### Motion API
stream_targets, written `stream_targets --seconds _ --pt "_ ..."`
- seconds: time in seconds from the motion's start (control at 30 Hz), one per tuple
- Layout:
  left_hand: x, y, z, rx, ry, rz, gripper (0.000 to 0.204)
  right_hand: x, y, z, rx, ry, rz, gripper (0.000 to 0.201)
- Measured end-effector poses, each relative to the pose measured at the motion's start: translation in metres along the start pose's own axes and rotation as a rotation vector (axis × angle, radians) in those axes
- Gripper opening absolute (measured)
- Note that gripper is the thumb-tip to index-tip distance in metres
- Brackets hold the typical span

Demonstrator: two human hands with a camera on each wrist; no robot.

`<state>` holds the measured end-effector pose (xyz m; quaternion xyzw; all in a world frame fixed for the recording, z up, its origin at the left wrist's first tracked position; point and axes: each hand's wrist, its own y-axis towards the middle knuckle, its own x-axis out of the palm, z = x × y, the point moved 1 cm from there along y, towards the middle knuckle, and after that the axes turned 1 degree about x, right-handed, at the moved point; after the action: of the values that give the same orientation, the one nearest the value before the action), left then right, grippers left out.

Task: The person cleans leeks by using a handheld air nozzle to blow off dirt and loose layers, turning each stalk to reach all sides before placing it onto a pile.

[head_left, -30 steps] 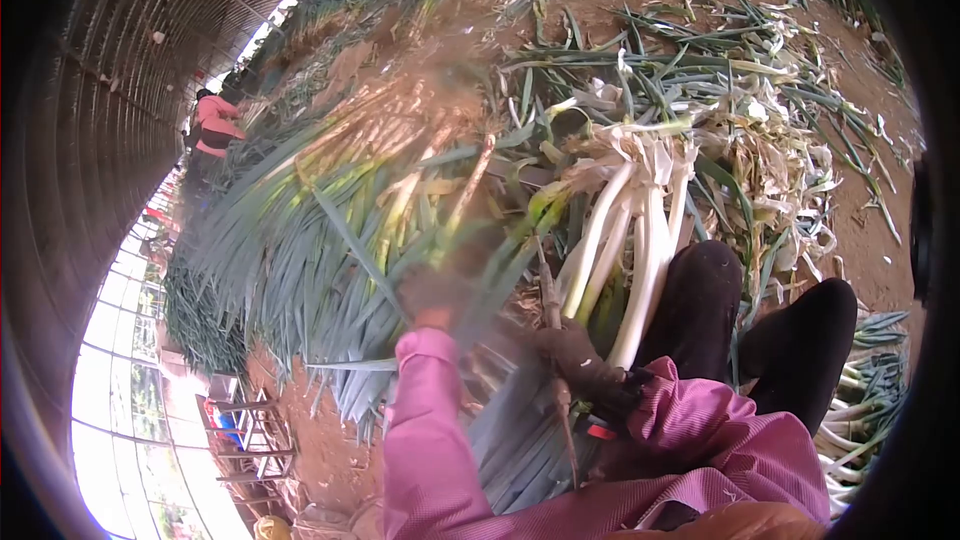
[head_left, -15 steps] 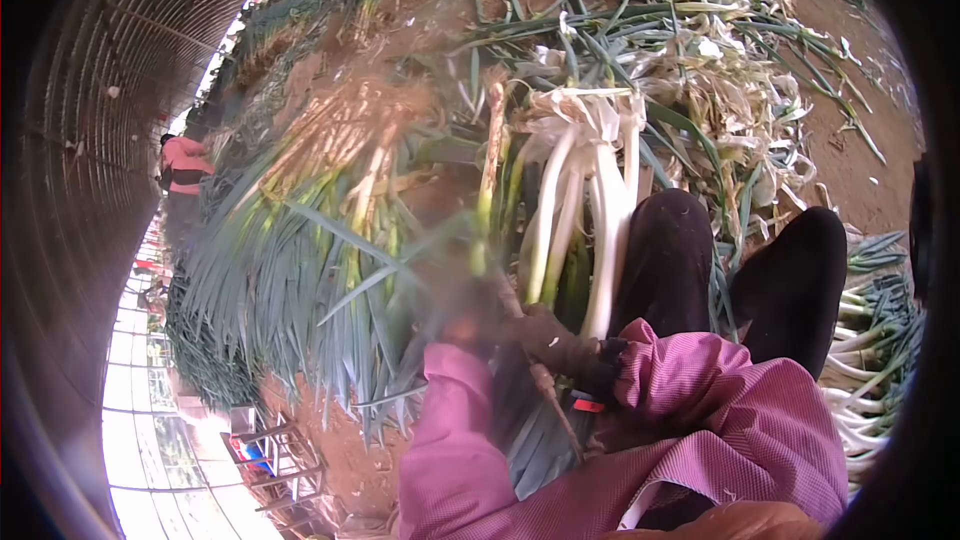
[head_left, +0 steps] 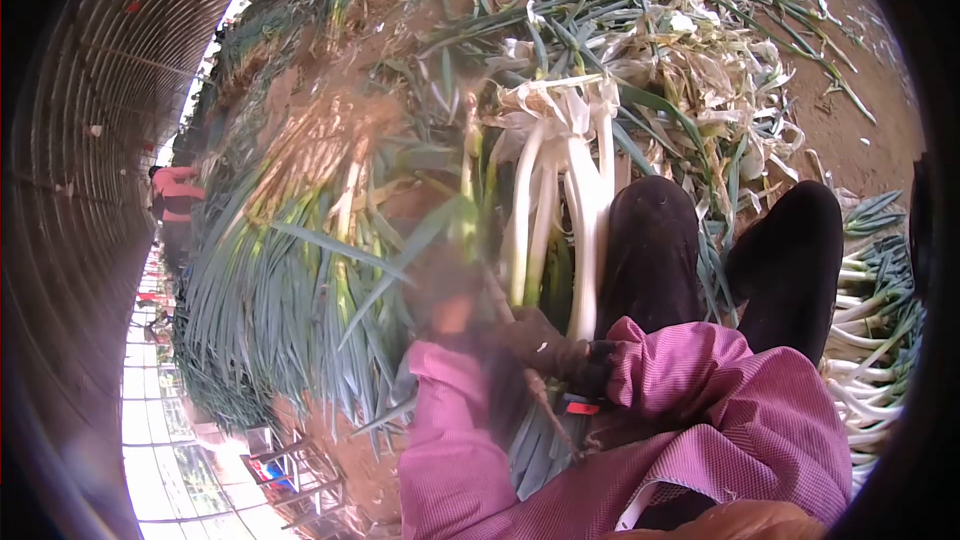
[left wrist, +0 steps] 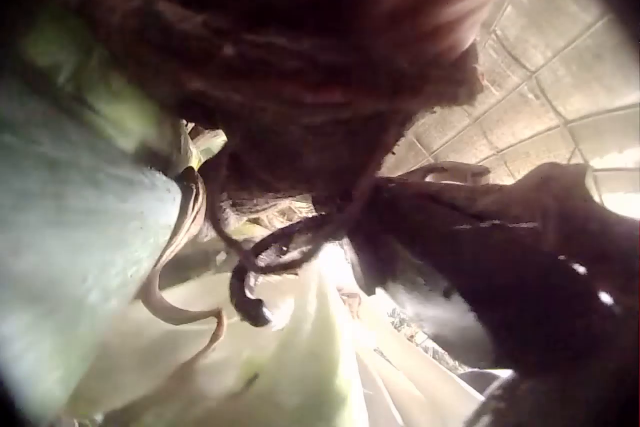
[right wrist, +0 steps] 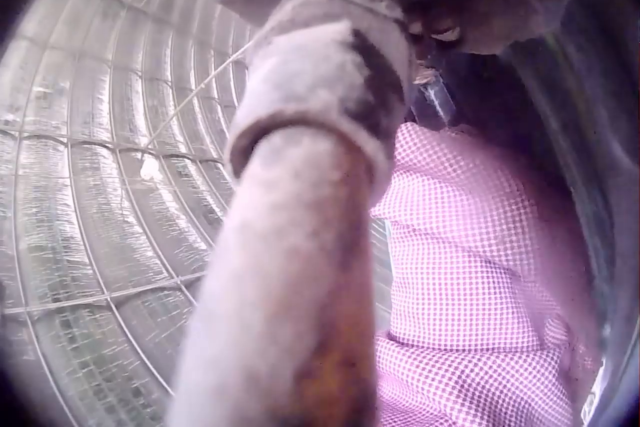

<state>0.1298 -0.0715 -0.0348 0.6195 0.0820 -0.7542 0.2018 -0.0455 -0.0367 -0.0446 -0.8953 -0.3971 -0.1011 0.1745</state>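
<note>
In the head view my blurred left hand (head_left: 445, 285) grips a green onion (head_left: 470, 155), its brown, unpeeled root end pointing up and away from me. The left wrist view has that hand dark along the top, with a broad green leaf (left wrist: 75, 257) beside it. My right hand (head_left: 550, 340), in a dark glove, sits close to the left one. It holds a thin stick-like rod (head_left: 545, 402) slanting down toward my body. Close up, the rod (right wrist: 300, 247) is pale and dirty with a thicker collar. Several peeled white green onions (head_left: 580, 200) lie just beyond the right hand, against my knee.
A large pile of unpeeled green onions (head_left: 290, 290) spreads out at the left. Stripped skins and leaves (head_left: 720, 90) cover the ground behind. More peeled onions (head_left: 860, 380) lie at the right. A metal frame (head_left: 300, 480) stands lower left; another person (head_left: 178, 195) is farther off.
The left hand has come right toward the right hand, bringing the unpeeled green onion beside the peeled ones. The head view has shifted, while the right hand keeps its hold on the rod.
</note>
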Motion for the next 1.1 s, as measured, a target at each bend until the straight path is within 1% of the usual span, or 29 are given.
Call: stream_targets --seconds 0.1,0.2,0.3,0.4,0.5,0.57,0.6,0.63,0.67,0.7,0.77,0.8,0.87,0.9,0.97,1.0,1.07,1.1 --pt "-0.005 -0.006 0.012 -0.045 0.014 -0.066 0.028 -0.002 -0.006 -0.018 0.112 0.025 0.006 0.02" --pt "-0.011 -0.011 0.023 -0.074 0.029 -0.127 0.027 -0.008 -0.012 -0.038 0.049 -0.083 0.007 0.018" --pt "-0.017 -0.014 0.029 -0.087 0.031 -0.174 0.026 -0.007 -0.004 -0.018 -0.284 -0.354 -0.022 0.014" --pt "-0.024 -0.019 0.033 -0.067 0.057 -0.202 0.026 -0.006 0.005 -0.006 0.01 -0.218 -0.112 0.035" --pt "-0.028 -0.022 0.02 0.006 0.174 -0.25 0.022 0.0 0.004 -0.002 0.068 -0.127 -0.063 0.044" --pt "-0.014 -0.004 -0.012 0.082 0.245 -0.319 0.021 -0.001 -0.004 -0.016 0.087 -0.13 -0.09 0.049" --pt "-0.011 0.004 -0.023 0.12 0.276 -0.355 0.021 -0.001 -0.005 -0.017 0.082 -0.132 -0.082 0.045" --pt "-0.013 0.007 -0.024 0.252 0.372 -0.331 0.025 -0.001 -0.006 -0.017 0.076 -0.135 -0.073 0.041" --pt "-0.005 0.011 -0.038 0.213 0.067 -0.334 0.025 0.0 -0.004 -0.011 0.054 -0.123 -0.028 0.03" --pt "0.013 0.017 -0.062 0.173 -0.238 -0.334 0.024 0.0 -0.003 -0.008 0.032 -0.109 0.02 0.021" --pt "0.029 0.019 -0.079 0.021 -0.74 -0.407 0.023 -0.001 -0.006 -0.009 0.012 0.063 0.01 0.022" --pt "0.032 0.018 -0.083 -0.093 -0.937 -0.478 0.022 0.0 -0.008 -0.011 0.002 0.151 0.003 0.022" --pt "0.039 0.014 -0.089 -0.215 -1.122 -0.523 0.021 0.001 -0.007 -0.014 0.075 0.077 0.033 0.023" --pt "0.043 0.011 -0.09 -0.218 -1.112 -0.498 0.02 0.0 -0.006 -0.014 0.112 0.036 0.046 0.023" --pt "0.05 0.002 -0.091 -0.188 -1.089 -0.431 0.018 0.0 -0.002 -0.01 0.156 0.006 0.032 0.039" --pt "0.047 -0.003 -0.084 -0.153 -1.072 -0.39 0.017 -0.001 -0.001 -0.008 0.176 -0.008 0.026 0.047" --pt "0.015 -0.007 -0.053 0.098 -0.671 -0.373 0.017 -0.003 -0.004 -0.013 0.179 0.03 -0.012 0.048" --pt "-0.021 -0.007 -0.016 0.301 -0.28 -0.385 0.016 -0.003 -0.005 -0.015 0.179 0.051 -0.031 0.049"
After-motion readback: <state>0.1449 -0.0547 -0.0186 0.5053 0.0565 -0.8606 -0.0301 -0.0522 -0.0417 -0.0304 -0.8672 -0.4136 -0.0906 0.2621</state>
